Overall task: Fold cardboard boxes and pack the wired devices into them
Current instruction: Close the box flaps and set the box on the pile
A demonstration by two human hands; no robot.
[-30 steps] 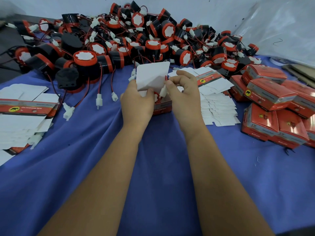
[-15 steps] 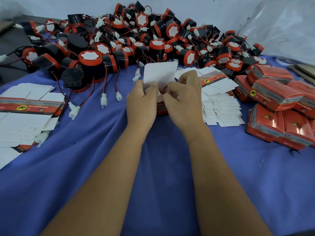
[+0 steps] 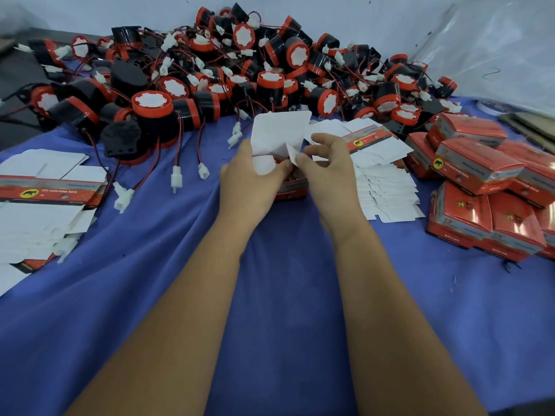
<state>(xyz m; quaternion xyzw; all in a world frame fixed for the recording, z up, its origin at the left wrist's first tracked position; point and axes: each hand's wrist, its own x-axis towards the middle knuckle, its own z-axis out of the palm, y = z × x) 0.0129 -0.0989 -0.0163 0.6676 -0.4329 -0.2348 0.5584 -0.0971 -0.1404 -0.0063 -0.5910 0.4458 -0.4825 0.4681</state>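
Both forearms reach forward from the near edge over the blue cloth [image 3: 279, 295] and meet at mid-table. The left hand [image 3: 249, 181] has its fingers curled round the left side of a small cardboard box [image 3: 292, 186], the thumb lying against a white side flap. The right hand [image 3: 329, 172] pinches a narrow white flap between thumb and forefinger, its other fingers bent loosely above. The box stands on the cloth between the two hands, red on its printed outer wall and plain white inside; its top is open, and the large lid flap [image 3: 280, 130] stands up and leans away from the person (what is inside the box cannot be made out). Its long axis runs left to right across the table. Behind it lies a heap of black-and-red wired devices [image 3: 228, 82] with white connectors. Flat box blanks [image 3: 387, 187] sit just right of the hands, more blanks [image 3: 42, 205] at far left, and closed red boxes [image 3: 480, 187] are stacked at right.
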